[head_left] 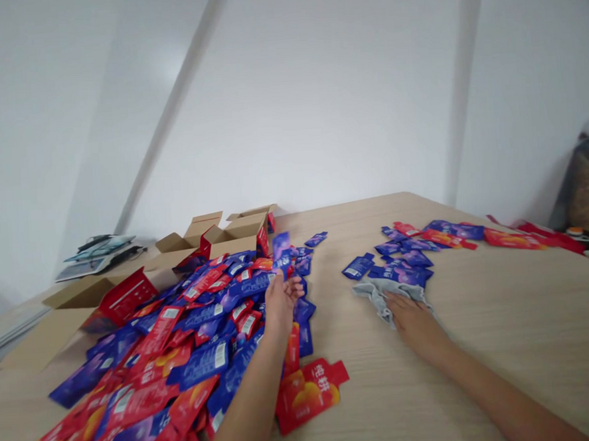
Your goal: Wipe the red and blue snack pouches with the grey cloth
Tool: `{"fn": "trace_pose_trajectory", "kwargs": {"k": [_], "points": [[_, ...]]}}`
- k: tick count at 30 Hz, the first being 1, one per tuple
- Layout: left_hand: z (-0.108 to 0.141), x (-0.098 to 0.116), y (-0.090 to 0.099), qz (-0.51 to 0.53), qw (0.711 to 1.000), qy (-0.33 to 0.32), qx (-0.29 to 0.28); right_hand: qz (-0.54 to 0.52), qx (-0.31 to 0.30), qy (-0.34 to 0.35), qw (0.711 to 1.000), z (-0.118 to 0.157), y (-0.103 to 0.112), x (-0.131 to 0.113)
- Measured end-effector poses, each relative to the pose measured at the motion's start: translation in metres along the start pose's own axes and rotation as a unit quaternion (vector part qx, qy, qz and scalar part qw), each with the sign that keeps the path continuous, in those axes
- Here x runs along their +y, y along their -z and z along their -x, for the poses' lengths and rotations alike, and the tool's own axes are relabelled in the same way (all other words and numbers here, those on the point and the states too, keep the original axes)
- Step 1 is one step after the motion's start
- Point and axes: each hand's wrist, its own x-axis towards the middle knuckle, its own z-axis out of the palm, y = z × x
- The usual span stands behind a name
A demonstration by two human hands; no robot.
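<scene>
My left hand [282, 300] pinches a blue spouted pouch [281, 250], held up over the right side of a big heap of blue and red pouches [202, 339]. My right hand [409, 316] lies on a crumpled grey cloth [381, 294] on the table, its fingers partly over the cloth. Just beyond the cloth, touching it or nearly so, is a blue pouch [402, 272], with another blue pouch [358, 267] to its left. One red pouch [310, 394] rests flat at the heap's near right edge.
Open cardboard boxes [235, 232] stand behind the heap, and another open box [75, 307] is at the left. A scale-like device [97, 259] sits at the far left. Scattered red pouches [512, 239] lie along the right of the wooden table [505, 321]. A white wall [341, 98] rises behind.
</scene>
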Motion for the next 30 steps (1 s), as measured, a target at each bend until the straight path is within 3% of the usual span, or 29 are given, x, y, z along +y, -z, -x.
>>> {"fn": "trace_pose_trajectory", "kwargs": {"k": [2,4,7,9,12,14,18,22,24,25,27,29,30], "points": [[-0.003,-0.010,-0.003,-0.005,0.998,0.063,-0.014,-0.015,-0.015,0.006,1.000,-0.002,0.006,-0.007],[-0.008,-0.031,-0.015,-0.060,0.989,0.117,-0.062,-0.038,-0.030,0.021,0.999,-0.003,0.013,-0.014],[-0.025,-0.063,-0.045,-0.252,0.959,0.076,-0.103,-0.085,-0.050,0.058,0.993,-0.003,0.022,-0.026],[-0.040,-0.078,-0.066,-0.439,0.889,-0.013,-0.131,-0.100,-0.061,0.077,0.990,-0.002,0.026,-0.030],[-0.059,-0.091,-0.089,-0.638,0.732,-0.132,-0.198,-0.084,-0.063,0.060,0.993,-0.003,0.026,-0.023],[-0.064,-0.098,-0.098,-0.683,0.679,-0.155,-0.220,-0.063,-0.056,0.016,0.996,-0.007,0.022,-0.011],[-0.056,-0.104,-0.104,-0.716,0.651,-0.144,-0.207,-0.048,-0.038,-0.042,0.997,-0.014,0.015,0.017],[-0.032,-0.098,-0.092,-0.740,0.628,-0.143,-0.194,-0.090,0.029,-0.077,0.993,-0.017,0.012,0.031],[-0.016,-0.093,-0.079,-0.735,0.631,-0.156,-0.191,-0.146,0.096,-0.107,0.979,-0.017,0.013,0.031],[-0.007,-0.091,-0.072,-0.719,0.651,-0.155,-0.186,-0.177,0.133,-0.117,0.968,-0.017,0.015,0.029],[0.009,-0.089,-0.057,-0.644,0.739,-0.102,-0.172,-0.226,0.192,-0.113,0.948,-0.014,0.021,0.020],[0.021,-0.091,-0.046,-0.506,0.845,0.030,-0.169,-0.242,0.211,-0.078,0.944,-0.009,0.028,0.001],[0.026,-0.094,-0.042,-0.429,0.880,0.100,-0.175,-0.240,0.200,-0.050,0.949,-0.005,0.030,-0.011]]}}
